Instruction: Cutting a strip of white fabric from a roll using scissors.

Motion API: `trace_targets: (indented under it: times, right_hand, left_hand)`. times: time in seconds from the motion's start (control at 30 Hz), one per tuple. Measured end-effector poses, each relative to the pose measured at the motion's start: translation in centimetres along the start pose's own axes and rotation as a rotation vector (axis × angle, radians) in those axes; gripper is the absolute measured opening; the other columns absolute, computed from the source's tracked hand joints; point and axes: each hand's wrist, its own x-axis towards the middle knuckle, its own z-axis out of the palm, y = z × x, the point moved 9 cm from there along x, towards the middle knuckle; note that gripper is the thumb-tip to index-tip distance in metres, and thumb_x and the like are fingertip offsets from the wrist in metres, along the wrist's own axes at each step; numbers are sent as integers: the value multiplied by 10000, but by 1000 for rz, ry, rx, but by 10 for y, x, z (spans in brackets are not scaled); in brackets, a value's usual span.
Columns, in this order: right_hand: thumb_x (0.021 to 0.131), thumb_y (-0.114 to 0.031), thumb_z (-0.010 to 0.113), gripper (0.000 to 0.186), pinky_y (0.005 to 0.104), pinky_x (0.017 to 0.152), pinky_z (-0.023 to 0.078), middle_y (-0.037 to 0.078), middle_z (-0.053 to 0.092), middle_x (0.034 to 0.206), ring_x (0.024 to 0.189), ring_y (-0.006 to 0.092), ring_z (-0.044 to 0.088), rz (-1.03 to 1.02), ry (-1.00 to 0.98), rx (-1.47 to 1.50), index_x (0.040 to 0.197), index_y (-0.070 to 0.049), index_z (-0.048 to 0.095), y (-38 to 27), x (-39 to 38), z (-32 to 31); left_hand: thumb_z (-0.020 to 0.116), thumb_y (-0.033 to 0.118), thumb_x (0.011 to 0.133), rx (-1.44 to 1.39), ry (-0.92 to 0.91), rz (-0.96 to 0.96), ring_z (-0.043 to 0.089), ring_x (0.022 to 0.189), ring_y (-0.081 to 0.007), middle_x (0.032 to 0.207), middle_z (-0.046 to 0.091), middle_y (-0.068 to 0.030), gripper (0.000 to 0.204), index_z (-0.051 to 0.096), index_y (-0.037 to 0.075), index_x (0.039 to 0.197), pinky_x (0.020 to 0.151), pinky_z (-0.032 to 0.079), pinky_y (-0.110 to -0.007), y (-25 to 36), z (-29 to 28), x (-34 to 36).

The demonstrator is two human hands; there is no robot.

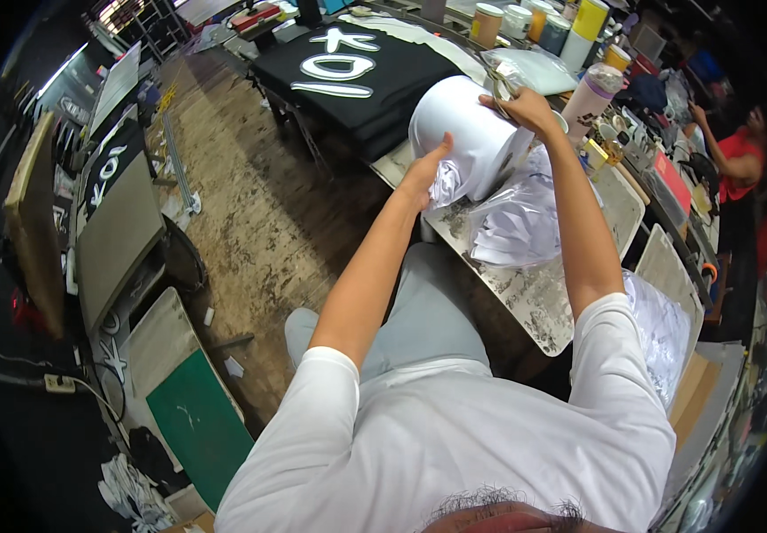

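A big smooth white roll (459,129) lies tilted over the corner of a worn light board. My left hand (423,176) is closed at its lower left edge, thumb up against the roll. Crumpled white material (447,184) bunches beside those fingers. At the roll's upper right, my right hand (526,108) is closed around what looks like a pair of scissors (499,86), whose dark loop shows by the fingers; the blades cannot be made out. A clear plastic bag of white folded pieces (517,233) lies just below the roll.
A black printed shirt (348,75) is spread beyond the roll. Jars (487,25) and a pink-lidded bottle (595,93) crowd the right-hand table. Another bag (659,329) lies by my right elbow. A green board (197,431) is at lower left. Someone in red (739,164) is far right.
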Motion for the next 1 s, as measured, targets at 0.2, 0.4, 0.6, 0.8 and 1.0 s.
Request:
trace_targets:
  times: [0.2,0.4,0.6,0.8,1.0]
  right_hand:
    - [506,-879,688,981,420,744,549,213,721,860,826,343,711,21,73,-144,820,50,723,-8,21,-3]
    - [511,-857,706,1133,430,820,552,310,691,985,936,388,702,121,239,-68,978,173,645,12,11,-16]
    - [511,-877,693,1212,428,826,556,307,688,1019,960,401,697,84,230,-91,1087,185,596,-6,-1,-4]
    - [601,-815,692,1188,418,833,553,302,687,1008,958,394,697,53,253,-145,1182,204,503,-27,-19,4]
    - [634,-821,670,1155,428,841,547,307,680,992,946,406,692,4,267,-237,1155,196,500,-46,-26,7]
  left_hand:
    - [720,568,834,-228,-177,20,689,926,-213,1085,683,-112,743,559,-32,1243,792,569,-348,-24,40,41]
    - [826,508,745,500,161,-21,717,798,-261,848,737,-108,586,719,-26,962,745,560,-387,-34,-10,40]
    - [713,260,734,1252,472,338,687,945,-398,970,720,-209,321,765,97,1006,869,542,-446,-13,11,-24]
    - [724,225,697,1314,641,572,682,826,-403,854,692,-231,334,737,31,970,744,553,-447,30,-75,-157]
    - [790,186,719,996,1042,347,678,720,-206,807,720,-159,383,714,-48,1013,668,523,-349,15,-282,-322]
